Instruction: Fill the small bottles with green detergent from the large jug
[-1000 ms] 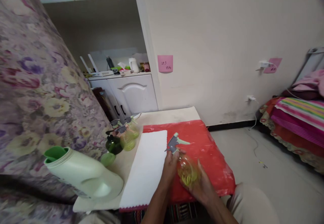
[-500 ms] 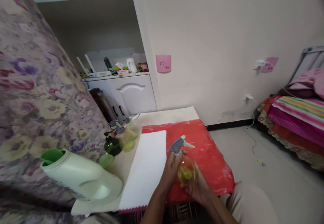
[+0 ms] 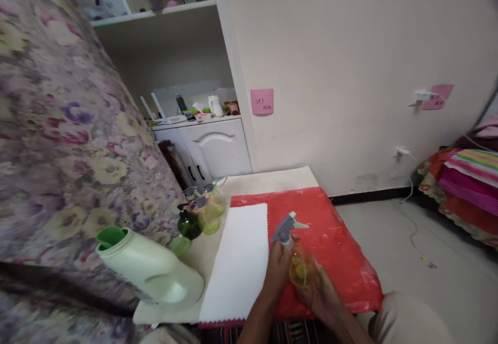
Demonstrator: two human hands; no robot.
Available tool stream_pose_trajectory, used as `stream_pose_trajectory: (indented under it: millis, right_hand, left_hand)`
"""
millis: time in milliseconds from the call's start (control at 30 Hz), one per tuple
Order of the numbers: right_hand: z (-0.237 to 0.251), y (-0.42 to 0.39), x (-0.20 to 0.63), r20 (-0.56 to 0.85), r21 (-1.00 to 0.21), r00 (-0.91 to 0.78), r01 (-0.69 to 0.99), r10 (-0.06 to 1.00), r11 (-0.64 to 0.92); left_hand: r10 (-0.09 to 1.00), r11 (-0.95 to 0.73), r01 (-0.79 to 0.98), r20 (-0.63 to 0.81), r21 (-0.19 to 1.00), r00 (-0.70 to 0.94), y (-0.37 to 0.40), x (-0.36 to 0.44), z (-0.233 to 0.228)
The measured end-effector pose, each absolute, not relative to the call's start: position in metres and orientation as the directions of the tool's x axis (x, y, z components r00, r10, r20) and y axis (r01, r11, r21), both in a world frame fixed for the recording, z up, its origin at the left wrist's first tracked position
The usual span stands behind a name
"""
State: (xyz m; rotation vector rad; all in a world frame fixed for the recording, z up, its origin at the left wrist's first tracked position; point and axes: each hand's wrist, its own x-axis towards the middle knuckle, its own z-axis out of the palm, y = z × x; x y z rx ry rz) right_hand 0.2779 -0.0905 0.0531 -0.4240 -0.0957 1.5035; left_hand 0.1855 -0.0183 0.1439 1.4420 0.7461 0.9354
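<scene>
Low in the middle of the frame, the left hand [image 3: 278, 262] grips the neck of a yellow spray bottle [image 3: 299, 267] while the right hand [image 3: 319, 293] cups its belly over the red sheet [image 3: 342, 250]. A slack grip could tip it and spill.
</scene>
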Motion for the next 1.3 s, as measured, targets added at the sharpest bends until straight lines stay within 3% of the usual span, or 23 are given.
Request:
stream_pose_trajectory:
  millis: [333, 700, 933, 1133, 1300]
  right_hand:
    - [0.059, -0.094, 0.271, -0.108, -0.363, 0.045, -0.932, 0.993, 0.003]
    - [0.054, -0.09, 0.27, -0.14, -0.347, 0.064, -0.938, 0.988, 0.011]
    - [0.052, -0.09, 0.272, -0.165, -0.315, -0.039, -0.945, 0.986, -0.09]
    - [0.048, -0.086, 0.278, -0.19, -0.386, -0.067, -0.912, 0.98, -0.137]
    - [0.063, -0.089, 0.28, -0.064, -0.464, -0.01, -0.885, 0.998, -0.039]
  left_hand:
    - [0.924, -0.082, -0.106, 0.115, 0.991, 0.364, -0.024, 0.182, 0.135]
    - [0.899, -0.066, -0.043, 0.079, 0.997, 0.43, -0.019, 0.184, 0.134]
    - [0.818, -0.064, -0.137, 0.131, 0.988, 0.561, -0.018, 0.175, 0.137]
    - [0.77, -0.105, -0.108, 0.15, 0.989, 0.621, -0.017, 0.171, 0.135]
    - [0.83, -0.214, -0.067, 0.217, 0.975, 0.513, -0.015, 0.178, 0.136]
